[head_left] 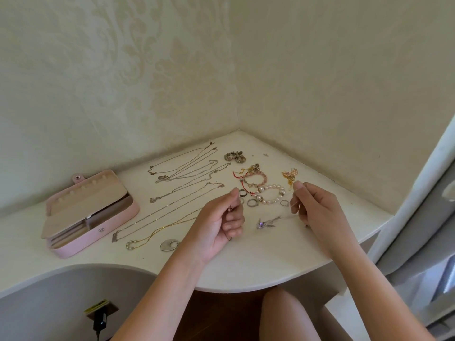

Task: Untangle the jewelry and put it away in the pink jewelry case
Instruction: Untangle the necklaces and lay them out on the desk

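Soft, even daylight with a greenish-yellow cast fills the scene; shadows on the surface [246, 267] are faint. Wide-angle distortion bends the edges, and fine detail looks slightly soft.

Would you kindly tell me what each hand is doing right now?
Left hand: fingers curled, pinching a small item, too small to identify.
Right hand: pinching a thin chain that trails to the table.
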